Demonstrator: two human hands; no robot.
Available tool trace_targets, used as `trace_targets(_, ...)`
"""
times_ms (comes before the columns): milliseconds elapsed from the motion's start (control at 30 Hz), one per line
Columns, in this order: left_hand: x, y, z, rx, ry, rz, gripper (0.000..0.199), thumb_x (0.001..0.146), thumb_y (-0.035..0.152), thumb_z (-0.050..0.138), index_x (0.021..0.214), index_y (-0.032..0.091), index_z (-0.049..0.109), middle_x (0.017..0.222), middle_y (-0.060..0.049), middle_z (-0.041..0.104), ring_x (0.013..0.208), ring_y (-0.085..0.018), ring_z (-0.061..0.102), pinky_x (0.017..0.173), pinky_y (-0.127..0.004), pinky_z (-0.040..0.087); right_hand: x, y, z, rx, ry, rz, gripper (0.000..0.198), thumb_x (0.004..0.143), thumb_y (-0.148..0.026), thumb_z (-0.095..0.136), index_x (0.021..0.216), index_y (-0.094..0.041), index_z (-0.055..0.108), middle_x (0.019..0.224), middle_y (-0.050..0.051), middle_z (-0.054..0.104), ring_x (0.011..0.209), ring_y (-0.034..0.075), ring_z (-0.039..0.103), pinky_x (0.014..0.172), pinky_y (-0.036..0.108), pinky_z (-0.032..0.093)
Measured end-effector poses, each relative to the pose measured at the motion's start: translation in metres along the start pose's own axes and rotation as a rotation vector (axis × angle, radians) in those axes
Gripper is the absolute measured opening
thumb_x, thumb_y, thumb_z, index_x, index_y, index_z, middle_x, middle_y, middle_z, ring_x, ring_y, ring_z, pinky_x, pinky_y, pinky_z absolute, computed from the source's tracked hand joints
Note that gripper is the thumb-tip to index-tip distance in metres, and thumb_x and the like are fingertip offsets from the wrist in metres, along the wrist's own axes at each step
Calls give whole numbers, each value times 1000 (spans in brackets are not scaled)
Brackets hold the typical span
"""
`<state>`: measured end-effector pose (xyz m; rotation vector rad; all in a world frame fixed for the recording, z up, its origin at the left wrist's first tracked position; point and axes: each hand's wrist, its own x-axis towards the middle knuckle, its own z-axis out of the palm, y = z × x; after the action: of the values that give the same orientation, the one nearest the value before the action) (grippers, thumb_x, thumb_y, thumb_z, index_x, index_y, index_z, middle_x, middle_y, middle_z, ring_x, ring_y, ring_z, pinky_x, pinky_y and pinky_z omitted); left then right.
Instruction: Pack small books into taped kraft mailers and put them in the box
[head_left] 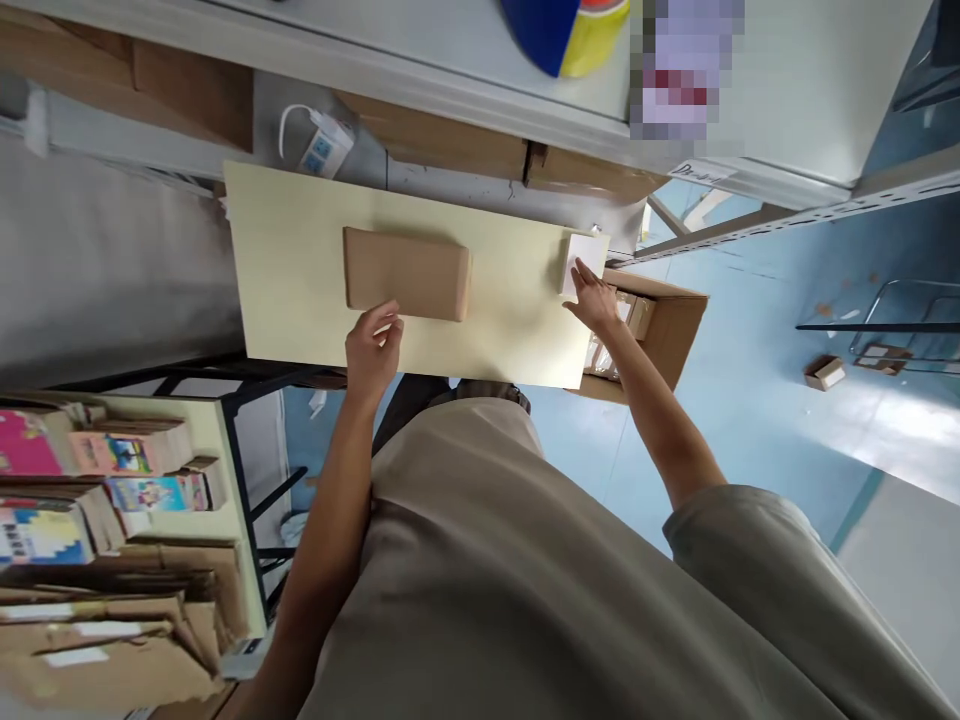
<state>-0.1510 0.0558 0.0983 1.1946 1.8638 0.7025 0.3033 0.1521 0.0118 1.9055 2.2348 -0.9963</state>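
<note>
A closed brown cardboard box (407, 272) lies on the cream tabletop (517, 325). My left hand (373, 348) is at its near edge, with fingers loosely curled and a gap between thumb and fingers. Nothing shows in that hand, and I cannot tell whether the fingertips touch the box. At the right end of the table sits a small white stack (582, 252) that looks like paper slips or labels. My right hand (596, 298) reaches over it with fingers stretched out and thumb apart, the fingertips on its top face.
An open carton (679, 325) with packed boxes stands just past the table's right end. A white power strip (327, 145) is behind the table, below a grey shelf (450, 50). At left, a rack holds books (135, 450) and flattened cardboard (112, 660).
</note>
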Motion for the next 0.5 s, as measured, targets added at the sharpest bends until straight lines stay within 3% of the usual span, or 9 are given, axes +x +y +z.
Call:
trace_targets(267, -10, 24, 19, 34, -46, 16, 43, 107, 50, 71, 140, 24, 78, 145, -13, 83, 123, -28, 83, 110, -45, 71, 3, -4, -2, 9, -27, 84, 42, 118, -39, 64, 149, -13, 76, 186, 20, 51, 146, 44, 74, 125, 66, 63)
trace_targets(500, -7, 60, 46, 29, -134, 49, 45, 106, 59, 71, 136, 26, 79, 145, -12, 83, 126, -28, 82, 111, -45, 71, 3, -16, -18, -224, -108, 45, 40, 115, -23, 62, 151, -13, 77, 188, 16, 50, 134, 41, 81, 115, 59, 71)
